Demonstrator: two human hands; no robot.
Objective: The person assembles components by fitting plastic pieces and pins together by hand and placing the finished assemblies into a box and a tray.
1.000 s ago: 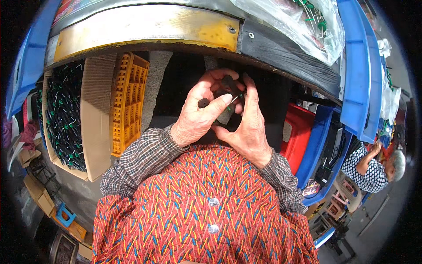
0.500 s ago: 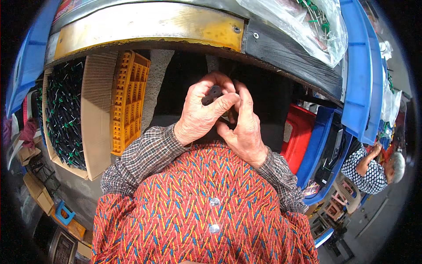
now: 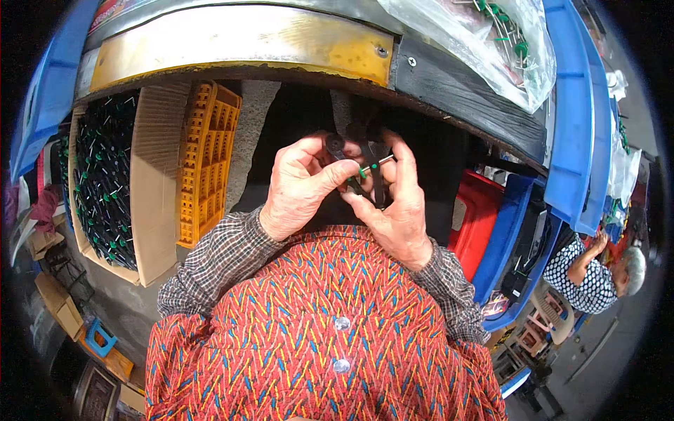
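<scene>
Above my lap, both hands are closed around small black plastic parts. My left hand (image 3: 298,186) pinches a black part with a rounded end (image 3: 335,144) between thumb and fingers. My right hand (image 3: 400,217) grips a longer black strip-like part (image 3: 377,184). Small green spots show on the parts, and a thin metal pin (image 3: 384,162) lies crosswise near my right fingers. The two parts sit close together; whether they are joined, I cannot tell. My fingers hide some of both.
Ahead stands a workbench edge (image 3: 246,45) with a clear bag (image 3: 484,49) of green-tipped pins on it. To the left are a cardboard box (image 3: 158,189) of black and green pieces and a yellow crate (image 3: 207,165). Red and blue bins (image 3: 509,245) stand right; a person (image 3: 583,274) sits beyond.
My hands have opened out a little, my left moving slightly left. The longer black part, green spots and metal pin now show between them, where fingers covered them before.
</scene>
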